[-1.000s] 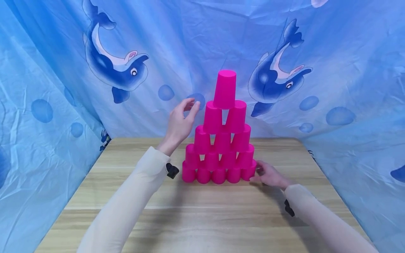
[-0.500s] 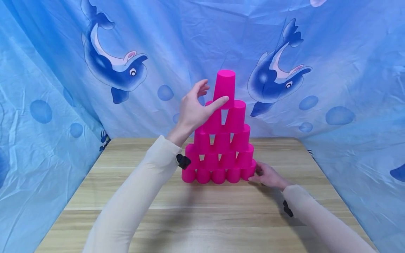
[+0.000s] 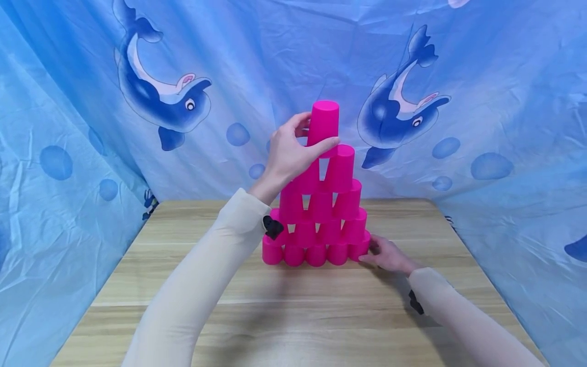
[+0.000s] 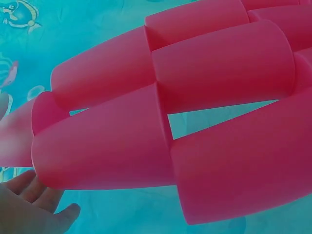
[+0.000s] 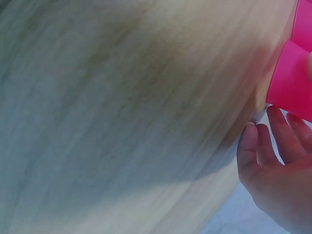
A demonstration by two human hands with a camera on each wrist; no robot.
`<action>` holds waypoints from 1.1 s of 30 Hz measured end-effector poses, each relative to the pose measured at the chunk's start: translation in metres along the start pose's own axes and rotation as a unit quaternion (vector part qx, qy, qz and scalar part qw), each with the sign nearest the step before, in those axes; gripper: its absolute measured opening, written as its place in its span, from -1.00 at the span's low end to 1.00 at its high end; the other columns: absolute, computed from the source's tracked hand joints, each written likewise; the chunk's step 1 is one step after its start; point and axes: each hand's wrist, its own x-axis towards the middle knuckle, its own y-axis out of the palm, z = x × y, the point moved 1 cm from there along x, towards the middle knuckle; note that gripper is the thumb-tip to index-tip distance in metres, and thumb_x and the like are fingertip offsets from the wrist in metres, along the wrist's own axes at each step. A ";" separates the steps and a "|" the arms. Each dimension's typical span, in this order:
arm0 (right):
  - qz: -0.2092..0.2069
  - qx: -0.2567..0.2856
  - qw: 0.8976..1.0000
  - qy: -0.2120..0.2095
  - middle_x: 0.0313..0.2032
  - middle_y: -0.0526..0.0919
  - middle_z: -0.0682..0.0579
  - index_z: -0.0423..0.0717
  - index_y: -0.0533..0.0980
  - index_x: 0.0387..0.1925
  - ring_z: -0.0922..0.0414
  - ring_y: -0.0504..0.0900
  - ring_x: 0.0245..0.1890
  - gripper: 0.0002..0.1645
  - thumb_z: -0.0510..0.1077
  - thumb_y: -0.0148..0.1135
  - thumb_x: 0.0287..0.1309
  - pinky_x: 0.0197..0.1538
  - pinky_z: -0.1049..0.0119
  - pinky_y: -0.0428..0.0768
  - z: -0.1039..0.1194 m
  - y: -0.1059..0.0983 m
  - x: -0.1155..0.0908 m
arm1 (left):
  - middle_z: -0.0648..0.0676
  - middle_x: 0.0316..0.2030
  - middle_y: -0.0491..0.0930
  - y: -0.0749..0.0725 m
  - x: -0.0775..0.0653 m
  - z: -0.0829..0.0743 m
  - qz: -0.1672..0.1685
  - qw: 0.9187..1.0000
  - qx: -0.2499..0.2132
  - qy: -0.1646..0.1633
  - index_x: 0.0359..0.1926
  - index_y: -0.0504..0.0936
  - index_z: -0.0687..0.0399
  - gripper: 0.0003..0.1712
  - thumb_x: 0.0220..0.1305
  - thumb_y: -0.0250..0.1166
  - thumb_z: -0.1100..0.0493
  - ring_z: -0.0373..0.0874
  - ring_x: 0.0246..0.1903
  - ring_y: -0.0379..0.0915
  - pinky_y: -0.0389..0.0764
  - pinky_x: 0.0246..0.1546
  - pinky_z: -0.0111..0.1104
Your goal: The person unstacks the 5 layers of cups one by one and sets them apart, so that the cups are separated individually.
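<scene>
Pink cups [image 3: 341, 171] stand upside down in a tiered pyramid, with one top cup [image 3: 324, 120] at its peak. My left hand [image 3: 289, 152] holds this top cup from the left, thumb across its front and fingers at its far left side. Cups of the lower tiers [image 4: 102, 141] fill the left wrist view, sideways. Down at the right end of the bottom row, my right hand [image 3: 390, 256] holds the corner cup [image 3: 358, 251] between a thumb in front and fingers behind. In the right wrist view its fingers [image 5: 282, 134] meet that cup's edge.
The pyramid stands on a wood-grain table [image 3: 302, 316], toward its far side. Behind and beside the table hangs a blue cloth [image 3: 275, 66] printed with dolphins. Each sleeve carries a black wrist device [image 3: 272, 227].
My left hand has moved right and up from beside the pyramid to the top cup, and its thumb now lies across the cup. My right hand stays at the corner cup.
</scene>
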 end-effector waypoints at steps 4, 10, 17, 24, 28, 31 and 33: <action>0.000 0.004 1.000 0.006 0.17 0.46 -0.09 -0.10 0.29 0.32 -0.13 0.42 0.15 -0.15 0.00 0.44 0.03 0.15 -0.10 0.40 0.002 0.000 0.000 | -0.12 -0.07 0.53 0.001 0.000 0.002 0.001 1.000 -0.012 0.003 0.26 0.41 -0.04 -0.14 -0.05 0.46 -0.22 -0.26 -0.13 0.44 0.55 -0.24 -0.33; 0.003 0.009 1.000 0.001 0.15 0.48 -0.06 -0.10 0.32 0.31 -0.10 0.44 0.14 -0.17 -0.02 0.44 0.03 0.15 -0.08 0.40 0.001 0.003 0.000 | -0.11 -0.12 0.55 0.003 -0.002 0.006 -0.006 0.999 -0.023 0.027 0.17 0.47 0.01 -0.29 0.03 0.44 -0.15 -0.27 -0.21 0.49 0.57 -0.29 -0.36; -0.004 0.008 1.000 -0.011 0.13 0.50 -0.06 -0.12 0.32 0.30 -0.08 0.46 0.11 -0.19 -0.04 0.43 0.04 0.15 -0.06 0.41 -0.001 0.005 0.001 | -0.12 -0.12 0.55 0.004 -0.002 0.005 -0.017 0.999 -0.025 0.035 0.17 0.47 0.00 -0.30 0.03 0.43 -0.14 -0.27 -0.17 0.48 0.56 -0.28 -0.36; -0.009 0.005 1.000 -0.001 0.12 0.50 -0.03 -0.08 0.33 0.30 -0.06 0.47 0.09 -0.19 -0.03 0.44 0.02 0.13 -0.05 0.43 -0.001 0.004 0.001 | -0.06 -0.14 0.56 -0.008 -0.003 -0.001 -0.062 0.994 -0.068 0.062 0.13 0.50 0.06 -0.34 0.03 0.46 -0.07 -0.21 -0.16 0.49 0.60 -0.29 -0.35; -0.010 0.003 1.000 0.010 0.11 0.50 -0.01 -0.04 0.34 0.29 -0.06 0.47 0.09 -0.18 -0.02 0.46 0.00 0.13 -0.05 0.44 -0.003 0.004 0.002 | 0.05 -0.14 0.58 -0.022 -0.009 -0.009 -0.090 0.989 -0.094 0.071 0.12 0.50 0.18 -0.39 0.06 0.45 0.07 -0.12 -0.16 0.53 0.60 -0.22 -0.33; -0.011 0.001 1.000 0.014 0.11 0.50 0.00 -0.03 0.34 0.29 -0.05 0.47 0.09 -0.17 -0.01 0.47 -0.01 0.12 -0.05 0.45 -0.003 0.004 0.002 | 0.15 -0.13 0.58 -0.036 -0.018 -0.017 -0.107 0.987 -0.093 0.069 0.12 0.48 0.28 -0.41 0.08 0.43 0.17 -0.03 -0.16 0.54 0.57 -0.16 -0.34; -0.012 0.001 1.000 0.013 0.11 0.50 0.00 -0.04 0.34 0.29 -0.05 0.47 0.08 -0.17 0.00 0.46 -0.01 0.11 -0.05 0.45 -0.004 0.003 0.001 | 0.20 -0.13 0.57 -0.045 -0.023 -0.019 -0.120 0.987 -0.084 0.065 0.12 0.47 0.33 -0.42 0.09 0.41 0.21 0.02 -0.17 0.54 0.57 -0.15 -0.33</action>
